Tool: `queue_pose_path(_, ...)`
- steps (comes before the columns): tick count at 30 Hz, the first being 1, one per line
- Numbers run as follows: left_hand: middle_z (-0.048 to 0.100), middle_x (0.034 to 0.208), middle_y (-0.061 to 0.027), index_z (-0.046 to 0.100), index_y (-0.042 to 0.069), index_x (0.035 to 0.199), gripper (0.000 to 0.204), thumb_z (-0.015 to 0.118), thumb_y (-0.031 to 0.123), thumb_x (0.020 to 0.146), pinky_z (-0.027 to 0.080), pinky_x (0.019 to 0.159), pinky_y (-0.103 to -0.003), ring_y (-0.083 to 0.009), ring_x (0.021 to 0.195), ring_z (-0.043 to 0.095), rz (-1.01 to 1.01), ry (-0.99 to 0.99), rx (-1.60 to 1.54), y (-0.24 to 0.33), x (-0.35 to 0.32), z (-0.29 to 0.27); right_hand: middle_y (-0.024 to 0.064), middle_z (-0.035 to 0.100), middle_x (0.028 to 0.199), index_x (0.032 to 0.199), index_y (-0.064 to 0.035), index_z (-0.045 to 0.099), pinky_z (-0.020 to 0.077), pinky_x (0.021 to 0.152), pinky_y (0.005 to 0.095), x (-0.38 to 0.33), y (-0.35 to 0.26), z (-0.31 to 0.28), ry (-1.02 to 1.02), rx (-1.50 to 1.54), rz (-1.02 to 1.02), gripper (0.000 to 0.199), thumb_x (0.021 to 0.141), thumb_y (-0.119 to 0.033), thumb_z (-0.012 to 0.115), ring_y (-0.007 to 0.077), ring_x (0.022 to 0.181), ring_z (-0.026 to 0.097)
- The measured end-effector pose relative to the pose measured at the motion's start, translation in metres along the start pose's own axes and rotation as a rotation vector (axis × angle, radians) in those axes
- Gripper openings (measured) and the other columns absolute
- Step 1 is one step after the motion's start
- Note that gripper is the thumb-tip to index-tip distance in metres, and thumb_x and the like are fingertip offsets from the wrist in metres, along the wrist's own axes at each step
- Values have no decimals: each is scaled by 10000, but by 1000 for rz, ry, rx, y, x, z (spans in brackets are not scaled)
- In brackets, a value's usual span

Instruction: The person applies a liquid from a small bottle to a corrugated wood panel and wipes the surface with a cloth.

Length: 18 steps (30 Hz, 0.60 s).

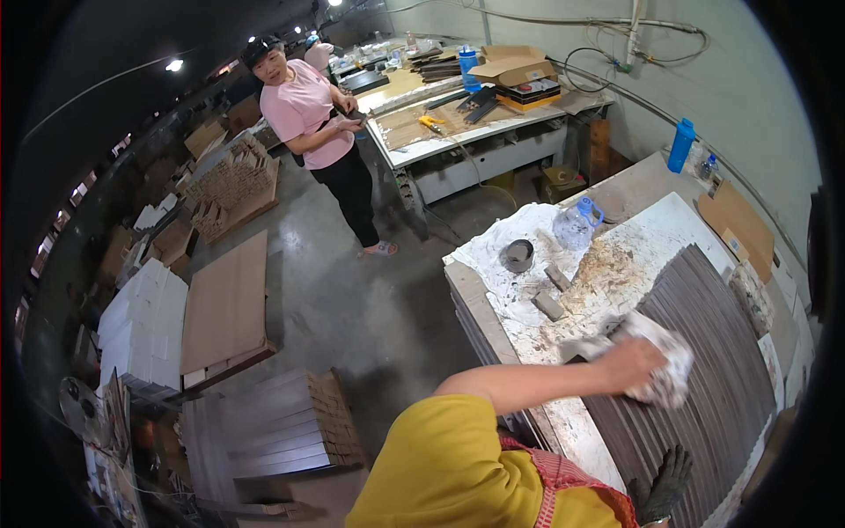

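Note:
My bare left hand (632, 363) is closed over a crumpled white cloth (672, 384) stained with dark patches. The cloth rests on a wide row of dark grey-brown strips (709, 308), laid side by side on a white worktop (572, 418). Low in the view, my right hand (664, 487) wears a dark glove and lies on the near end of the strips with its fingers stretched out. Beyond the cloth stand a dark round cup (518, 255) and two small grey-brown blocks, the nearer block (547, 305) lying close to the worktop's left edge.
A clear jug (576, 223) with a blue handle and a blue bottle (680, 145) stand farther back. Cardboard (738, 229) lies along the wall side. A person (304, 114) in pink stands by another bench (422, 150). Stacked boards (282, 422) fill the left floor.

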<state>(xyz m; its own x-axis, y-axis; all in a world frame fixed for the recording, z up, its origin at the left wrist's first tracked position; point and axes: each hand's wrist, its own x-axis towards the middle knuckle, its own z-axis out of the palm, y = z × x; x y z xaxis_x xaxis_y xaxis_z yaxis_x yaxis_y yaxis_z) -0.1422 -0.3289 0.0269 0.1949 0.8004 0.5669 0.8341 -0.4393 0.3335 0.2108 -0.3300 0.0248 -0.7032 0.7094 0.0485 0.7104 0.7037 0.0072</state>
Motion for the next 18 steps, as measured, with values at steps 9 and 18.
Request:
queue_pose_path(9,287,1469,-143,510,197,1301,665,635,550,750,183,1037,-625,-411,1371,172,140,-314,-249,58,-42,79,193,415,1402,1411,-60,349,256,1093,502,4,9,-4,-13,-94,-81,846,761,-548,582,407,1299,361)
queue_pose_path(18,313,1444,-146,536,236,1249,584,639,530,754,213,1027,-611,-399,1356,214,178,-255,-214,34,-48,79,189,412,1403,1404,-54,362,256,1096,486,0,15,3,-52,-144,-53,802,798,-534,576,392,1317,339)
